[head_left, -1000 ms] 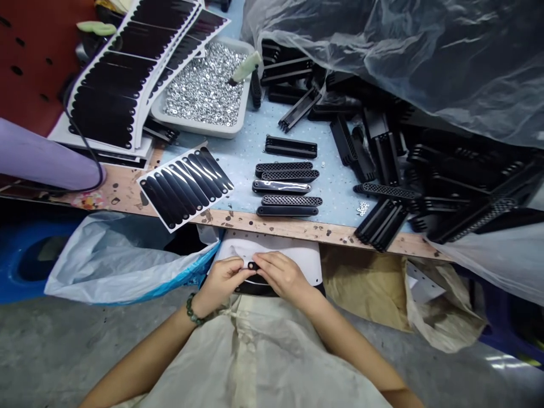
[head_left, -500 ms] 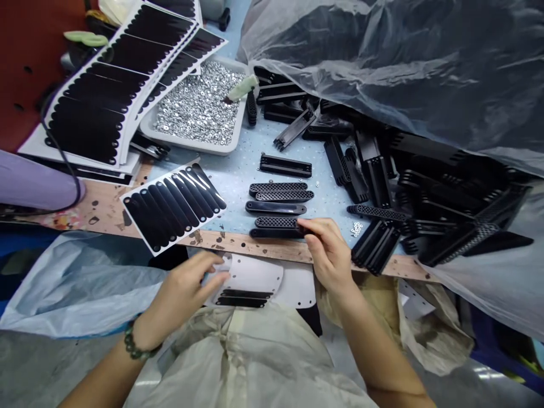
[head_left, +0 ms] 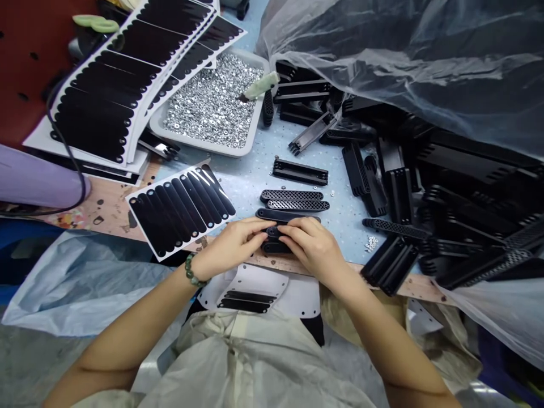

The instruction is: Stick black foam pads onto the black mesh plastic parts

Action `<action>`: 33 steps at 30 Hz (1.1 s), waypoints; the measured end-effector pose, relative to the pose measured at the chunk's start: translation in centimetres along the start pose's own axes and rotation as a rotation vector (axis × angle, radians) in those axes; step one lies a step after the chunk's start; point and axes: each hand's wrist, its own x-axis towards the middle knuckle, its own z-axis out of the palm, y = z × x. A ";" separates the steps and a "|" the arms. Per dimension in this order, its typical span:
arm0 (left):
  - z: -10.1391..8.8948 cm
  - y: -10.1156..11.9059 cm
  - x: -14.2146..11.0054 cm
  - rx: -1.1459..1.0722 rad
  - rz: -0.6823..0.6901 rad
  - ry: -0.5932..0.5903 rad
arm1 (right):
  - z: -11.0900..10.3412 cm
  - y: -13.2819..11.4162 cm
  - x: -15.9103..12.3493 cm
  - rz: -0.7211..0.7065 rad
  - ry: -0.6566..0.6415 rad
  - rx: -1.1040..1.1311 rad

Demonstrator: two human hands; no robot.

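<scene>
Both grips, the left hand (head_left: 240,245) and right hand (head_left: 314,249), are closed on a black round-ended bar (head_left: 273,232) just below frame centre, seemingly steadying it above the worktop (head_left: 244,184). Latticed black bars (head_left: 291,196) lie parallel above, probably for easy reach. No brand or writing is legible.

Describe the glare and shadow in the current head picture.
Head view, left: white glare streaks the sheet of black strips; head view, upper right: pale highlights crease the translucent plastic bag; head view, right: black plastic parts merge into shadow.
</scene>
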 end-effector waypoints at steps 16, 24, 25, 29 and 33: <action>2.0 -0.2 0.3 -0.239 -0.172 0.109 | -2.9 0.9 -1.7 0.361 -0.066 0.244; 2.2 -0.2 0.4 -0.186 -0.142 0.099 | -2.8 1.4 -1.7 0.359 -0.037 0.305; 2.2 -0.1 0.4 -0.189 -0.143 0.095 | -2.8 1.5 -1.7 0.355 -0.033 0.301; 2.1 -0.2 0.4 -0.206 -0.152 0.089 | -2.6 1.4 -1.9 0.337 -0.036 0.238; 2.0 -0.3 0.6 -0.218 -0.161 0.075 | -2.2 1.2 -2.0 0.366 -0.038 0.142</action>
